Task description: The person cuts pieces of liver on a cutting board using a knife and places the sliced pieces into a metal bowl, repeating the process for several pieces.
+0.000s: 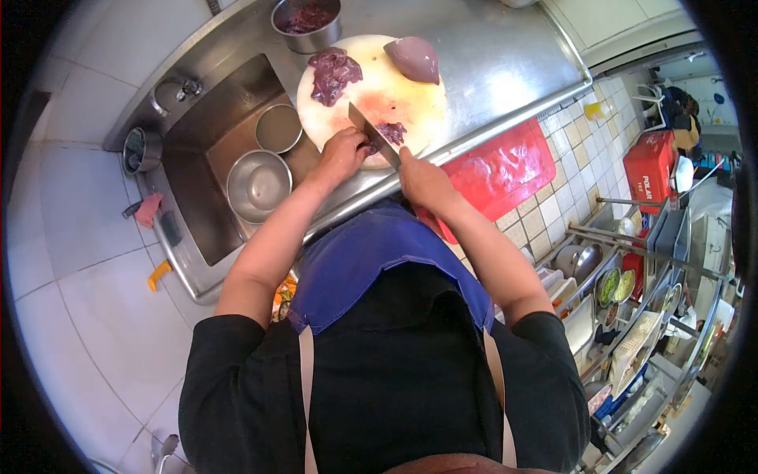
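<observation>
My right hand [424, 183] is closed round the handle of a kitchen knife [368, 129], its blade angled up and left across the round cutting board [316, 118]. Beside the blade, the curled fingers of my left hand [343, 155] press on a piece of dark red liver [372, 149], mostly hidden under the fingertips. Small cut bits [392, 133] lie on the blade's other side. Toward the board's far left rests a heap of sliced liver [334, 77]. A large smooth liver piece [415, 59] sits at the far right of the board.
A metal pot [314, 38] with dark red meat stands behind the board. To the left, the sink [197, 170] holds two metal bowls [260, 186] [279, 128]. A red plastic crate [505, 170] is below the counter edge at right. Shelves [647, 332] with containers stand farther right.
</observation>
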`<state>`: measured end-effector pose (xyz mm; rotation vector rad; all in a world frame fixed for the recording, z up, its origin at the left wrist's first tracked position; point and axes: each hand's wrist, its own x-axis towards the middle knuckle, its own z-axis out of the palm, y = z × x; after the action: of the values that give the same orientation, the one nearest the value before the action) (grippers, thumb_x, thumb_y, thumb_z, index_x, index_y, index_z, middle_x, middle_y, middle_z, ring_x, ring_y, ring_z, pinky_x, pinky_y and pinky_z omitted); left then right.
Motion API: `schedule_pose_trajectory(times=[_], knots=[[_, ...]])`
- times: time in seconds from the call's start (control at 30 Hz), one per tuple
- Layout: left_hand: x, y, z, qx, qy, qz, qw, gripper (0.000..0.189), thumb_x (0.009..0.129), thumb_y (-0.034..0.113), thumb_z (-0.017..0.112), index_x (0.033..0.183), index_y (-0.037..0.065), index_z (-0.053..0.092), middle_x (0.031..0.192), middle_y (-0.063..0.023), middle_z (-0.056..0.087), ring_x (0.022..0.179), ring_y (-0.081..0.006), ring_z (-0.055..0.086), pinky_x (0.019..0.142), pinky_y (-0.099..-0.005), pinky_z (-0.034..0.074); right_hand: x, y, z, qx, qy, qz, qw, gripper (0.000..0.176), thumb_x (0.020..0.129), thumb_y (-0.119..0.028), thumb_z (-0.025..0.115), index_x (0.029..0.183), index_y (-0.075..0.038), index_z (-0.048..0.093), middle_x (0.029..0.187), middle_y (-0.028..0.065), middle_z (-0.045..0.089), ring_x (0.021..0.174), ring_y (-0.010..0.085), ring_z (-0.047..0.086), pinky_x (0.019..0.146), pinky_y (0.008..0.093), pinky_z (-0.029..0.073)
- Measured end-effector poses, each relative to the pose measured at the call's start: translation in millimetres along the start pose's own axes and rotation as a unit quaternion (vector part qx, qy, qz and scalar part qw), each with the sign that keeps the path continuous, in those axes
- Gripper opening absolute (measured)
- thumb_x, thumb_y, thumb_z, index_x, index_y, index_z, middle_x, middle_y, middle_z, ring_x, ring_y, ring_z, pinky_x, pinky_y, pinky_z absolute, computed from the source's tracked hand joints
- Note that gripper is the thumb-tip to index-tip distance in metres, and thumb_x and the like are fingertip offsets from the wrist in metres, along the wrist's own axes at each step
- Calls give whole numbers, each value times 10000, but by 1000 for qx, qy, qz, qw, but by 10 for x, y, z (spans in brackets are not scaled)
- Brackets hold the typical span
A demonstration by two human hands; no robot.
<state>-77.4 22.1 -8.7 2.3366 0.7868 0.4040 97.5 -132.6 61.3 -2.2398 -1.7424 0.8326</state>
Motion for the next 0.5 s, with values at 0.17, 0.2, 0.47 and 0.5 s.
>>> schedule_pose_trajectory(times=[0.17,0.2,0.47,0.5], knots=[[-63,54,-98,-28,-34,-36,998,228,895,102,734,1104,18,768,1124,-174,718,1069,-374,687,947,-455,547,78,-39,-26,-2,34,-23,999,178,992,-55,440,1142,36,469,885,322,708,855,514,705,762,635,531],[-89,63,-115,-35,2,-40,999,239,897,100,729,1119,18,765,1130,-170,718,1067,-372,689,950,-452,547,27,-38,-33,8,36,-21,999,183,1020,-103,455,1149,26,458,865,325,702,840,523,695,750,644,520],[-193,82,-135,-10,-28,12,999,233,909,78,701,1128,26,763,1124,-167,718,1058,-367,690,943,-446,557,-577,44,-98,18,1,-41,999,156,1011,-76,445,1126,28,463,829,327,688,806,523,692,728,638,521],[-175,64,-113,-1,-29,15,999,226,917,88,706,1125,19,762,1114,-171,719,1046,-371,691,930,-444,558,-619,54,-106,9,-10,-29,999,153,1014,-79,447,1123,27,464,830,328,688,806,522,694,726,639,519]])
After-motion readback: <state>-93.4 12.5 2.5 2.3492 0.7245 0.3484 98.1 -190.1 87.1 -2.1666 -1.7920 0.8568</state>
